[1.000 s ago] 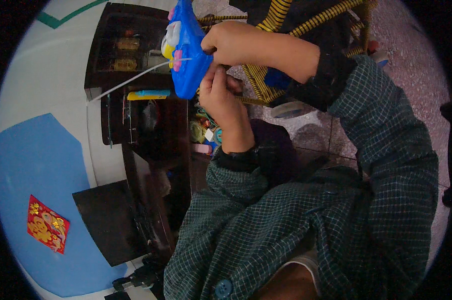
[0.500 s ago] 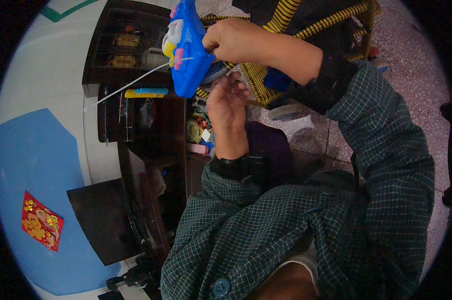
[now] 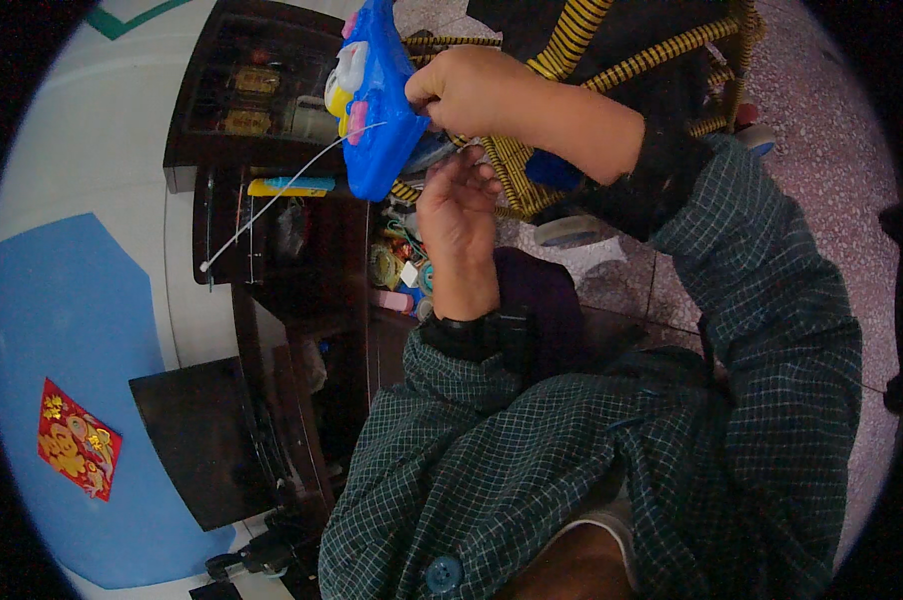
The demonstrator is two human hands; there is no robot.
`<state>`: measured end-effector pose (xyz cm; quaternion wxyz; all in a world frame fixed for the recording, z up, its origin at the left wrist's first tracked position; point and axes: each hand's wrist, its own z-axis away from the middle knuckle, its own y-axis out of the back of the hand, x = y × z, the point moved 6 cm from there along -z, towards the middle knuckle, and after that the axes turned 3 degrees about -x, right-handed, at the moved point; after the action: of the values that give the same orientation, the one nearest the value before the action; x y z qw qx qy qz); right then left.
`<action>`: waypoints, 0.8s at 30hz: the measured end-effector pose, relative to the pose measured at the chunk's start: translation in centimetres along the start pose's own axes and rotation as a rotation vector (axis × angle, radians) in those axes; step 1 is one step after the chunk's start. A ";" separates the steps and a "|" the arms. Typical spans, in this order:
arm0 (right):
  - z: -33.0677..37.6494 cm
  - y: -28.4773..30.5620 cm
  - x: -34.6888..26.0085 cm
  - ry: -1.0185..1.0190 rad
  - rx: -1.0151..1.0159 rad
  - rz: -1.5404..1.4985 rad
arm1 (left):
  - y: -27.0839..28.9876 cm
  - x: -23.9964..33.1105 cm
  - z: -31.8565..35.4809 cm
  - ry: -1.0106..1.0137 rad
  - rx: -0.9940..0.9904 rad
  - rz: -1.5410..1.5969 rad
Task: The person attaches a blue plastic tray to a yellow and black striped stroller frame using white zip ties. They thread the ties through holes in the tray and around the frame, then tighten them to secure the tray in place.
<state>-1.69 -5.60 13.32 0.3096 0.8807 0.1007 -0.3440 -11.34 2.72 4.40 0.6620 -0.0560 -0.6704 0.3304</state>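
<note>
A blue plastic panel (image 3: 384, 150) with raised white, yellow and pink cartoon shapes stands tilted at the top. My right hand (image 3: 467, 88) is closed on its right edge, fingertips partly hidden behind it. Out of the panel's face runs a thin white strip (image 3: 282, 190), its small-headed end hanging free to the lower left. Just below the panel, my left hand (image 3: 460, 205) is palm up with curled fingers, thumb and fingertips together near the panel's underside. Whatever lies between those fingertips is too small to make out.
A yellow-and-black woven frame (image 3: 512, 165) with wheels (image 3: 567, 232) stands behind my hands. To the left is a dark cabinet (image 3: 207, 215) with a yellow-and-blue box (image 3: 292, 187) on it. Small items fill a compartment (image 3: 397, 265) beside my left wrist. A black screen (image 3: 207, 440) stands lower left.
The white strip's free end has swung downward and slightly right, and the strip now bends more. The panel has shifted slightly; both hands stay nearly in place.
</note>
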 end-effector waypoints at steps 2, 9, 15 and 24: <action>0.2 0.0 -0.1 -0.007 0.025 0.016 | 0.0 0.0 0.1 -0.012 0.020 -0.002; 0.3 -0.1 0.1 -0.011 -0.001 0.025 | -1.4 1.8 2.0 -0.001 0.023 -0.364; -0.1 -0.5 0.2 0.022 -0.045 -0.057 | -2.5 8.9 4.1 -0.491 0.199 -0.747; -0.6 -0.8 -0.4 0.049 -0.064 -0.054 | -5.8 12.0 2.0 -0.636 0.097 -0.837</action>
<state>-2.00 -4.59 13.53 0.3255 0.8756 0.1432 -0.3271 -12.47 3.59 17.78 0.5029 0.3504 -0.7871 0.0691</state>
